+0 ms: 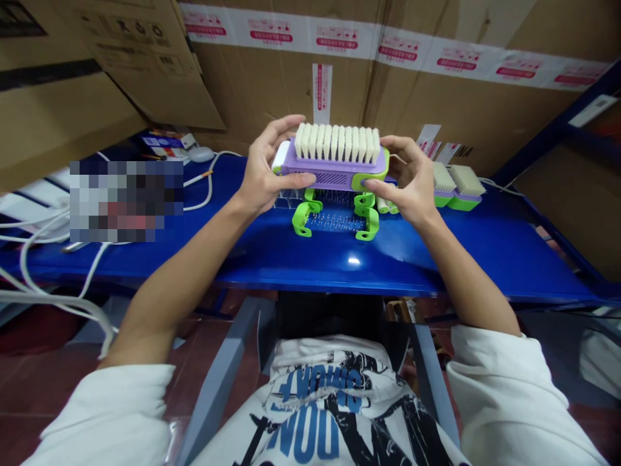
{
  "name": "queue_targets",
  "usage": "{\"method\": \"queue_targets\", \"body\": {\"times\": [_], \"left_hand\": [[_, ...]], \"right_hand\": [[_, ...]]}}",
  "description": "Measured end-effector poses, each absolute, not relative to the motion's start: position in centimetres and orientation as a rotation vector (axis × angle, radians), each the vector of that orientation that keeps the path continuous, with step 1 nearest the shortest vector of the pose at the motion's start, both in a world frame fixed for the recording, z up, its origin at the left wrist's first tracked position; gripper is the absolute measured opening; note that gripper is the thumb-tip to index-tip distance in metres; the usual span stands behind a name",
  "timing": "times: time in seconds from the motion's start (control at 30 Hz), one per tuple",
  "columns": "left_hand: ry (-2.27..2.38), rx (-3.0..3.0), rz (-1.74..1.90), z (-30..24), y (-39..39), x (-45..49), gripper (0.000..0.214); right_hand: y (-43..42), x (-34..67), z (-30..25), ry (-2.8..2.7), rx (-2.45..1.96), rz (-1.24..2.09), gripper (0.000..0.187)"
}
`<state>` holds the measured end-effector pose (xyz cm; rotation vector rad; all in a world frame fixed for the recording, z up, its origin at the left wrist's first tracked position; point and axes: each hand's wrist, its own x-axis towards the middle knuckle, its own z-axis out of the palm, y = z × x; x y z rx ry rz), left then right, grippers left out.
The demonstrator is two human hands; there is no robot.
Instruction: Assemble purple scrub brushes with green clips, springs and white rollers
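A purple and green scrubbing brush [334,169] with white bristles facing up is held above the blue table [310,259]. My left hand [264,171] grips its left end, fingers wrapped round it. On the brush's right end my right hand [410,181] is closed, thumb against the green edge. Directly under the brush lies a clear plastic part with green clips [337,220] on the table.
Two more brushes [456,184] lie on the table to the right. White cables [58,272] trail across the left side beside a blurred patch. Cardboard boxes [398,90] form a wall behind the table. A blue shelf frame [572,116] rises at right.
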<state>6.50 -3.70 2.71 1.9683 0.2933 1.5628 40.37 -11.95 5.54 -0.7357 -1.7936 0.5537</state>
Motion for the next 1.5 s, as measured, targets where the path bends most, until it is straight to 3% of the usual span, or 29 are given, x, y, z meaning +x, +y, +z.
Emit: {"method": "queue_targets", "body": {"times": [0.17,0.53,0.83,1.07,1.2,1.27,1.43,1.5], "left_hand": [[0.397,2.084,1.554,3.3,-4.8,6.7,0.125],[0.605,2.318,1.712,3.4,-7.7,7.9,0.119],[0.750,2.357,1.856,2.3,-10.0,9.7,0.122],[0.727,2.304,1.902,1.6,-11.0,10.8,0.103],[0.653,2.206,1.904,1.6,-10.7,10.7,0.103],[0.641,2.181,1.909,1.7,-10.3,10.4,0.108],[0.525,2.185,1.801,2.2,-8.5,9.1,0.116],[0.451,2.172,1.747,2.3,-7.4,8.3,0.116]], "right_hand": [[-11.7,41.5,5.3,-1.907,-0.754,0.385,0.107],[-13.3,39.2,4.2,-2.020,-0.958,-0.063,0.088],[-13.5,36.8,2.9,-1.877,-1.078,-0.119,0.080],[-13.1,36.6,3.0,-1.805,-1.125,-0.158,0.073],[-13.5,37.0,4.0,-1.798,-1.073,-0.061,0.069],[-13.7,37.5,4.8,-1.843,-1.042,-0.009,0.078],[-12.9,39.7,6.4,-2.066,-0.934,0.300,0.124],[-12.0,40.8,6.5,-2.091,-0.874,0.448,0.133]]}}
